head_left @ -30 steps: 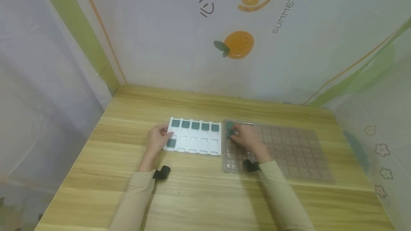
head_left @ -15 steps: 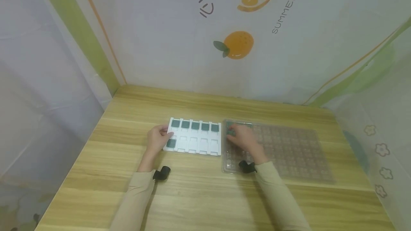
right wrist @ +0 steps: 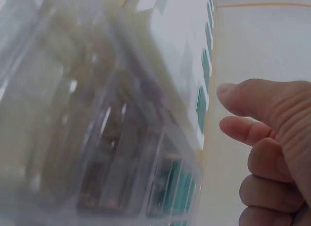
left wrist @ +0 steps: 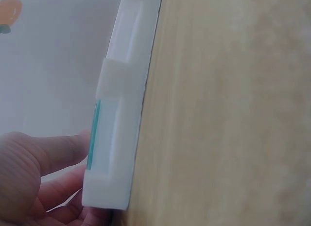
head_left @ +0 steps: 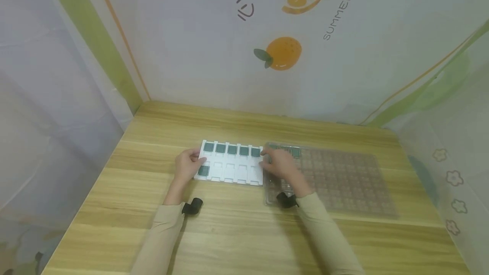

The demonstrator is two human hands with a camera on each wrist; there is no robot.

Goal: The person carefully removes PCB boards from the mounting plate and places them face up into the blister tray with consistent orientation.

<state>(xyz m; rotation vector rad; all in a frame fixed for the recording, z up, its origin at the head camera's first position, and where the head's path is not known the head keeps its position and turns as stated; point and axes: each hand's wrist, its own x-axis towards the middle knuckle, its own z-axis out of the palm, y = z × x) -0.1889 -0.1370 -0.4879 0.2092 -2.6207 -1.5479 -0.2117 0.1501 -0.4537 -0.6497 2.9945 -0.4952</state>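
My left hand (head_left: 187, 166) grips the left end of a white tray (head_left: 230, 160), thumb on top, near a green square chip (head_left: 203, 170). Several more chips fill the tray's far row, the rightmost chip (head_left: 255, 152) among them. At the tray's right end is my right hand (head_left: 282, 164), its fingertips close to that chip. In the right wrist view, thumb and forefinger stand apart with nothing visible between them, the other fingers curled. Below this hand lies a clear plastic tray (head_left: 344, 177) with many pockets. One green chip (head_left: 296, 152) shows in its far row; others there are partly hidden.
Both trays lie side by side on a wood-grain table (head_left: 229, 232). A printed cloth (head_left: 191, 63) hangs behind and at the sides. Each wrist wears a small black camera, such as the left wrist camera (head_left: 195, 206).
My right hand has moved left from the chips in the clear tray to the white tray's right end. A chip farther right in the clear tray has come into view. The left hand stays put.
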